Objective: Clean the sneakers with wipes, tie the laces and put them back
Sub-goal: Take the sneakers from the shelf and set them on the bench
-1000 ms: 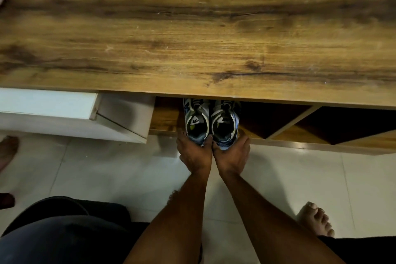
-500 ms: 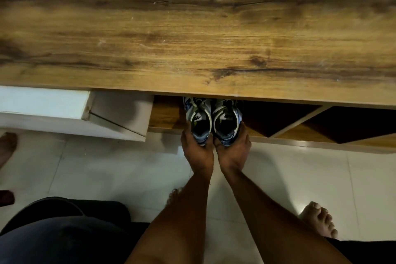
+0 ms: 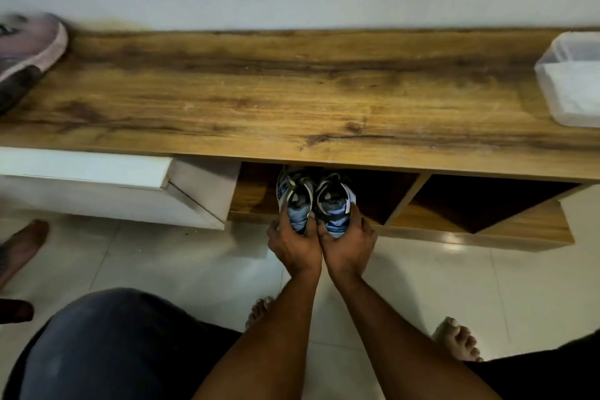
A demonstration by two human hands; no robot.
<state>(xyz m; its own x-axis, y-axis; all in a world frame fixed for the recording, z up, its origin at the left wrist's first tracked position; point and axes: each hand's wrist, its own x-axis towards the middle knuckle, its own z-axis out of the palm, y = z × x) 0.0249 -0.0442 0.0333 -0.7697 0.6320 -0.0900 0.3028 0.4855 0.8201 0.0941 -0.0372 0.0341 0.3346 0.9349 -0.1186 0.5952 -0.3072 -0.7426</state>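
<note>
Two blue, white and black sneakers stand side by side, heels toward me, at the mouth of an open wooden cubby [image 3: 253, 201] under the bench. My left hand [image 3: 293, 247] grips the heel of the left sneaker [image 3: 297, 201]. My right hand [image 3: 347, 245] grips the heel of the right sneaker [image 3: 334, 204]. The two hands touch each other. The toes of both sneakers are hidden under the wooden bench top [image 3: 292, 97].
A clear plastic box [image 3: 571, 81] with white wipes sits at the right end of the bench top. A pink and dark shoe [image 3: 26, 55] lies at its left end. A white cabinet door [image 3: 97, 185] stands ajar. Bare feet [image 3: 456, 341] rest on the tiled floor.
The camera has tilted up, bringing the wall, the plastic box and the pink shoe into view. My hands stay on the sneaker heels at the cubby opening.
</note>
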